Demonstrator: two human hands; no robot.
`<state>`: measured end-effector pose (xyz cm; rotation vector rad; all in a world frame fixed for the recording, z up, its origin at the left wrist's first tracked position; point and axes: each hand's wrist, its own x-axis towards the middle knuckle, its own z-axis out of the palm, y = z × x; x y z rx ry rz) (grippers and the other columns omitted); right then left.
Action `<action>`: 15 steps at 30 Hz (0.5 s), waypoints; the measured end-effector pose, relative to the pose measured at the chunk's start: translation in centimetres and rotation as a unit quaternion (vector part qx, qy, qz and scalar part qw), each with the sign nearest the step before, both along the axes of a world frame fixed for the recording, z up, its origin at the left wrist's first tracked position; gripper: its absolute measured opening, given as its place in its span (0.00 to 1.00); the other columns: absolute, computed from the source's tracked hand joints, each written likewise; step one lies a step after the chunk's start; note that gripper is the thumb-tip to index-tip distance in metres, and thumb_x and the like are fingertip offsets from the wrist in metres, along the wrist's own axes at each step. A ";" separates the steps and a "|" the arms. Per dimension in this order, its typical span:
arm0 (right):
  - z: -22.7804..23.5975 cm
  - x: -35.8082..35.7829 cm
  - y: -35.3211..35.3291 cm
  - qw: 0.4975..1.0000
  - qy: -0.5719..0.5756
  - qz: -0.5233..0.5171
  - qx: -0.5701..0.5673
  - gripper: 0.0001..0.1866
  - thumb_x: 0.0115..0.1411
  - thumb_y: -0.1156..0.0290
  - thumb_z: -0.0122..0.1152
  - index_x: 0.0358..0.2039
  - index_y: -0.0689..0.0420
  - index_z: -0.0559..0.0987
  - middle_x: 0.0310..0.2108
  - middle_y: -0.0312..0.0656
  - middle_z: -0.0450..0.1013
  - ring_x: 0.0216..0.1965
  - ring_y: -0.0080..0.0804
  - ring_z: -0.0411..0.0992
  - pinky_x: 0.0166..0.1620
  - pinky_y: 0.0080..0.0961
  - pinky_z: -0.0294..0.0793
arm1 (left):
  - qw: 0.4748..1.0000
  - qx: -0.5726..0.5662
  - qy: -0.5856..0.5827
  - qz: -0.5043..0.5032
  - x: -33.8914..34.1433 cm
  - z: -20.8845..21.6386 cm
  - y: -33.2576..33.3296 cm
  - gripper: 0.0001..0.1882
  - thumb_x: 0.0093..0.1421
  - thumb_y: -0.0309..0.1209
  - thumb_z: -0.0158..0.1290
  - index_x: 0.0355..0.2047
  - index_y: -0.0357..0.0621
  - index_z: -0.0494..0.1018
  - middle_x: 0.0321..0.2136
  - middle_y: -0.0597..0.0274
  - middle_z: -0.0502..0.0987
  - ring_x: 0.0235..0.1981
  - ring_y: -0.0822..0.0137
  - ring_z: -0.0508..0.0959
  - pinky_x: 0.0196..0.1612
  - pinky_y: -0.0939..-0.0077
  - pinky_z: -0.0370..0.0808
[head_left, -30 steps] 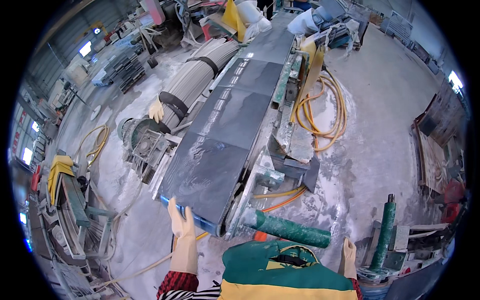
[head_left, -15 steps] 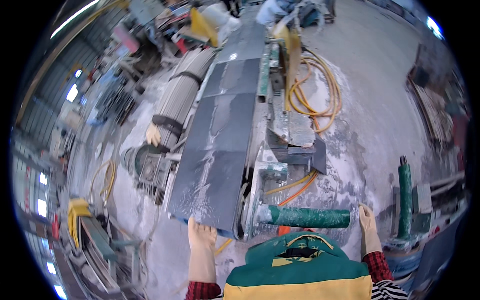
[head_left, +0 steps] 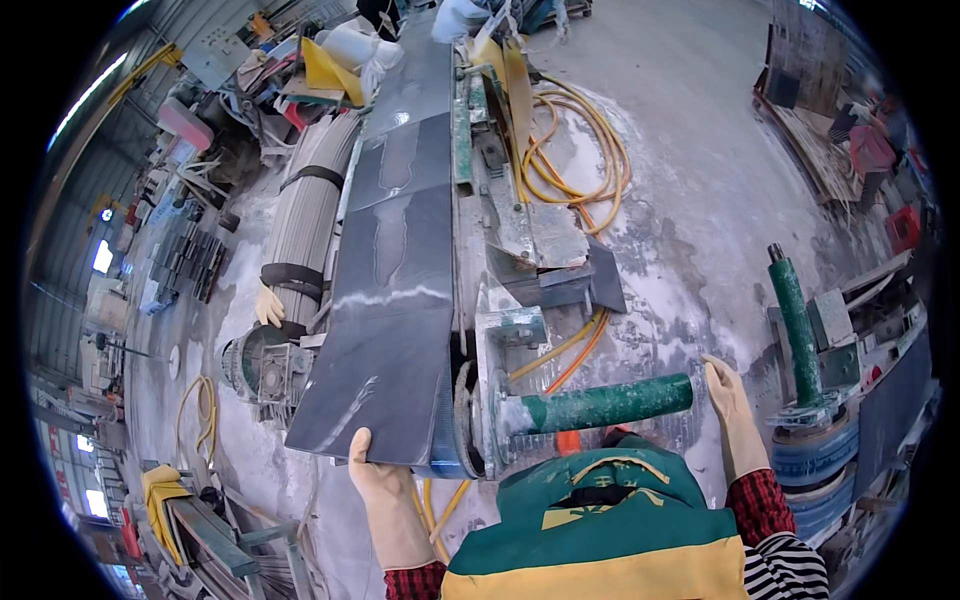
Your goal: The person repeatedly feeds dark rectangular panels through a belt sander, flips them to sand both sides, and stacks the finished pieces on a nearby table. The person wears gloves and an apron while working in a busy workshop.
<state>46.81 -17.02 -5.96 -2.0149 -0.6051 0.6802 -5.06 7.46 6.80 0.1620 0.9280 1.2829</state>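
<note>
A dark grey stone slab [head_left: 365, 370], wet on top, lies at the near end of a conveyor, turned slightly and overhanging its left side. At the slab's near edge is my left hand [head_left: 390, 500], in a cream rubber glove. Its thumb rests on top, while the other fingers are hidden below. My right hand [head_left: 730, 415], in a matching glove, is held out to the right with fingers stretched, touching nothing. Beside it, a green roller arm [head_left: 610, 403] sticks out from the conveyor's frame.
Further slabs [head_left: 395, 235] with a wet streak lie along the belt. Left of it stand a motor [head_left: 270, 365] with a spare glove [head_left: 269, 304] and a strapped ribbed bundle [head_left: 302, 205]. Coiled yellow hoses [head_left: 610, 170] lie to the right. An upright green post [head_left: 795, 330] stands far right.
The near slab has turned and shifted left on the belt. My left thumb now lies over its edge, where the fingers showed before. The whole view has swung right.
</note>
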 end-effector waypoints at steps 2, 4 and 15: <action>2.2 -0.5 0.5 0.999 -0.022 0.026 -0.023 0.17 0.68 0.68 0.54 0.54 0.62 0.78 0.51 0.45 0.78 0.53 0.30 0.74 0.57 0.24 0.70 | 1.000 0.016 -0.021 -0.011 0.0 0.9 0.0 0.26 0.53 0.29 0.55 0.52 0.32 0.71 0.50 0.48 0.78 0.52 0.48 0.77 0.60 0.51 0.72; 4.4 -0.9 0.8 0.998 -0.034 0.042 -0.007 0.18 0.69 0.68 0.53 0.54 0.63 0.78 0.51 0.45 0.78 0.53 0.29 0.74 0.57 0.23 0.70 | 0.998 0.051 -0.002 -0.020 -1.2 1.7 -0.8 0.29 0.48 0.28 0.57 0.52 0.31 0.72 0.49 0.47 0.78 0.50 0.47 0.78 0.59 0.51 0.74; 10.8 -8.9 6.3 0.955 0.189 0.190 0.130 0.21 0.70 0.61 0.55 0.59 0.55 0.76 0.55 0.38 0.75 0.57 0.28 0.70 0.61 0.28 0.67 | 0.985 0.103 0.010 -0.140 3.3 8.0 -4.9 0.29 0.51 0.27 0.52 0.55 0.27 0.68 0.50 0.45 0.77 0.46 0.46 0.80 0.52 0.55 0.78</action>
